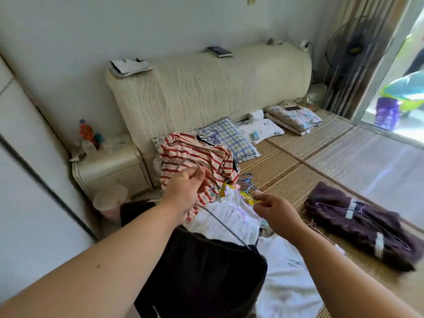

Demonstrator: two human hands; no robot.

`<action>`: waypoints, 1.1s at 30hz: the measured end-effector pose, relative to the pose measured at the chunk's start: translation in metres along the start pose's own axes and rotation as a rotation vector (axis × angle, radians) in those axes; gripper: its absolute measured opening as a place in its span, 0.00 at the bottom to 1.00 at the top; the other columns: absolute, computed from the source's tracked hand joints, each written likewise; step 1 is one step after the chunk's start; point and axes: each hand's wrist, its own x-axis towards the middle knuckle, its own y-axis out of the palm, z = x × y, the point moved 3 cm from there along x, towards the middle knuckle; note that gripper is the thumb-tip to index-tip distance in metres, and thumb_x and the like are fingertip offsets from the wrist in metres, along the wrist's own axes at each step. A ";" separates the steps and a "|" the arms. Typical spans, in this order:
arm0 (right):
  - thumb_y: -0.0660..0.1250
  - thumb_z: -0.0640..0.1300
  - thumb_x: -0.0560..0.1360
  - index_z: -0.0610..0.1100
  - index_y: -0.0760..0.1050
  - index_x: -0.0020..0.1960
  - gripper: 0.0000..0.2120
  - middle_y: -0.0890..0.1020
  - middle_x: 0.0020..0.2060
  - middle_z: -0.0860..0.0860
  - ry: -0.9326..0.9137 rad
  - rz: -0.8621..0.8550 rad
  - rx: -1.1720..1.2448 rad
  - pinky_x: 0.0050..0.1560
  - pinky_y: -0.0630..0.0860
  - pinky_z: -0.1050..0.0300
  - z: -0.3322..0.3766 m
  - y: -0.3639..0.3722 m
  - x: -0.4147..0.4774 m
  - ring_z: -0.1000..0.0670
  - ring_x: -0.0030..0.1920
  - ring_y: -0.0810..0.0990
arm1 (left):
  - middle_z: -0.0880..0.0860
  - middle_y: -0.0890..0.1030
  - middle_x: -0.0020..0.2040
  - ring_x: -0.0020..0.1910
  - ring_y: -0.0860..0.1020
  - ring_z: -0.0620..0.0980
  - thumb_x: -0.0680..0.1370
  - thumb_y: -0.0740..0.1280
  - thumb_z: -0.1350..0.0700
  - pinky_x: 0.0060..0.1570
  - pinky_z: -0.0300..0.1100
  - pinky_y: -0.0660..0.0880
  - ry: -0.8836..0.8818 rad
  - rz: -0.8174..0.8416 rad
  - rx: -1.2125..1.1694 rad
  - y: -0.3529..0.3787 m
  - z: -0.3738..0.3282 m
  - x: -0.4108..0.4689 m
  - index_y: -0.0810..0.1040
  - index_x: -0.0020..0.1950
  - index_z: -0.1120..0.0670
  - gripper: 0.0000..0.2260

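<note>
Bed mat (286,171), left hand (185,191) gripping half-hidden grey hanger (229,231), right hand (275,210) pinching blurred white garment (229,216).

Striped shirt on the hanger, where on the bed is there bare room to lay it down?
Bare mat lies between the checked pillow and the folded dark garment, and it is wider toward the sliding door. It is crowded around the left hand and right hand, with piled white clothes and hangers.
</note>
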 end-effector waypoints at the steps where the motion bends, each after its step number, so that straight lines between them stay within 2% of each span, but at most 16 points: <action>1: 0.68 0.47 0.73 0.53 0.77 0.57 0.13 0.81 0.40 0.59 0.018 -0.026 -0.006 0.39 0.71 0.58 -0.005 -0.003 0.011 0.52 0.34 0.78 | 0.45 0.79 0.32 0.32 0.75 0.41 0.79 0.63 0.52 0.31 0.36 0.70 -0.001 0.008 0.019 0.006 0.005 0.015 0.80 0.37 0.48 0.13; 4: 0.68 0.47 0.73 0.53 0.77 0.58 0.13 0.80 0.38 0.61 0.039 -0.068 -0.046 0.38 0.71 0.59 -0.018 -0.015 0.047 0.53 0.36 0.78 | 0.41 0.79 0.27 0.32 0.76 0.41 0.80 0.63 0.52 0.27 0.37 0.70 -0.001 0.055 0.077 0.032 0.014 0.057 0.81 0.33 0.43 0.16; 6: 0.68 0.48 0.73 0.53 0.77 0.59 0.15 0.81 0.42 0.59 0.045 -0.064 -0.081 0.41 0.71 0.60 -0.029 -0.022 0.080 0.53 0.41 0.79 | 0.37 0.78 0.26 0.30 0.76 0.39 0.80 0.62 0.51 0.26 0.38 0.72 0.003 0.077 0.124 0.057 0.019 0.091 0.80 0.32 0.39 0.18; 8: 0.68 0.48 0.73 0.54 0.75 0.62 0.17 0.81 0.48 0.56 0.060 -0.052 -0.100 0.43 0.71 0.61 -0.045 -0.029 0.120 0.54 0.43 0.79 | 0.41 0.79 0.27 0.33 0.76 0.42 0.80 0.63 0.51 0.33 0.39 0.74 0.009 0.078 0.142 0.084 0.026 0.131 0.80 0.32 0.42 0.17; 9: 0.67 0.48 0.74 0.54 0.74 0.62 0.17 0.80 0.51 0.56 0.068 -0.046 -0.102 0.40 0.72 0.63 -0.051 -0.032 0.138 0.55 0.41 0.78 | 0.43 0.79 0.29 0.34 0.76 0.42 0.80 0.63 0.52 0.36 0.38 0.75 0.015 0.081 0.148 0.096 0.029 0.149 0.79 0.33 0.43 0.15; 11: 0.67 0.49 0.75 0.56 0.72 0.64 0.18 0.79 0.53 0.57 0.095 -0.034 -0.106 0.33 0.72 0.66 -0.069 -0.039 0.183 0.58 0.37 0.78 | 0.43 0.79 0.31 0.31 0.75 0.40 0.80 0.63 0.53 0.33 0.32 0.74 0.014 0.090 0.160 0.124 0.037 0.190 0.78 0.35 0.43 0.13; 12: 0.67 0.49 0.75 0.56 0.71 0.66 0.20 0.78 0.54 0.56 0.104 -0.029 -0.116 0.36 0.73 0.66 -0.079 -0.041 0.206 0.58 0.39 0.78 | 0.43 0.78 0.30 0.29 0.75 0.39 0.80 0.63 0.53 0.29 0.30 0.73 0.003 0.093 0.158 0.137 0.044 0.212 0.78 0.35 0.43 0.14; 14: 0.68 0.49 0.74 0.56 0.68 0.68 0.24 0.78 0.56 0.54 0.126 -0.013 -0.123 0.46 0.77 0.58 -0.097 -0.044 0.244 0.53 0.46 0.79 | 0.43 0.78 0.28 0.27 0.75 0.37 0.80 0.62 0.54 0.26 0.30 0.71 -0.031 0.090 0.159 0.157 0.058 0.247 0.79 0.34 0.44 0.16; 17: 0.69 0.49 0.74 0.57 0.63 0.71 0.29 0.77 0.59 0.52 0.175 0.029 -0.127 0.52 0.78 0.50 -0.133 -0.043 0.302 0.51 0.50 0.79 | 0.46 0.78 0.32 0.32 0.75 0.40 0.81 0.61 0.55 0.31 0.36 0.71 -0.066 0.120 0.220 0.190 0.085 0.302 0.79 0.38 0.45 0.14; 19: 0.68 0.50 0.74 0.57 0.60 0.73 0.30 0.76 0.61 0.51 0.200 0.064 -0.158 0.55 0.78 0.51 -0.154 -0.037 0.330 0.50 0.53 0.79 | 0.46 0.78 0.33 0.33 0.76 0.40 0.81 0.61 0.56 0.33 0.35 0.72 -0.106 0.134 0.214 0.206 0.102 0.329 0.80 0.41 0.48 0.12; 22: 0.67 0.50 0.74 0.56 0.59 0.73 0.31 0.75 0.64 0.49 0.242 0.102 -0.190 0.55 0.76 0.54 -0.195 -0.021 0.371 0.50 0.56 0.78 | 0.45 0.79 0.33 0.31 0.76 0.37 0.81 0.61 0.57 0.27 0.28 0.69 -0.155 0.143 0.204 0.230 0.132 0.367 0.80 0.41 0.49 0.12; 24: 0.69 0.50 0.72 0.54 0.58 0.74 0.35 0.74 0.66 0.49 0.281 0.142 -0.212 0.57 0.75 0.53 -0.220 -0.005 0.391 0.49 0.58 0.77 | 0.46 0.79 0.34 0.34 0.77 0.40 0.81 0.61 0.56 0.27 0.27 0.67 -0.192 0.140 0.211 0.239 0.153 0.386 0.80 0.42 0.49 0.12; 27: 0.73 0.51 0.68 0.52 0.55 0.75 0.42 0.71 0.68 0.48 0.358 0.227 -0.226 0.58 0.72 0.54 -0.262 0.026 0.418 0.48 0.60 0.75 | 0.45 0.79 0.32 0.35 0.77 0.40 0.81 0.60 0.55 0.28 0.28 0.68 -0.235 0.140 0.236 0.247 0.190 0.412 0.80 0.41 0.48 0.12; 30: 0.73 0.51 0.68 0.48 0.55 0.75 0.42 0.69 0.69 0.47 0.400 0.279 -0.252 0.59 0.71 0.55 -0.296 0.053 0.444 0.47 0.63 0.73 | 0.41 0.80 0.30 0.33 0.78 0.36 0.81 0.60 0.53 0.31 0.31 0.69 -0.275 0.148 0.258 0.247 0.223 0.431 0.81 0.40 0.46 0.13; 33: 0.73 0.53 0.67 0.46 0.55 0.75 0.44 0.67 0.70 0.47 0.394 0.292 -0.282 0.63 0.69 0.54 -0.325 0.076 0.468 0.46 0.66 0.70 | 0.41 0.80 0.31 0.35 0.79 0.39 0.81 0.60 0.53 0.34 0.35 0.70 -0.326 0.158 0.241 0.245 0.256 0.446 0.82 0.38 0.42 0.16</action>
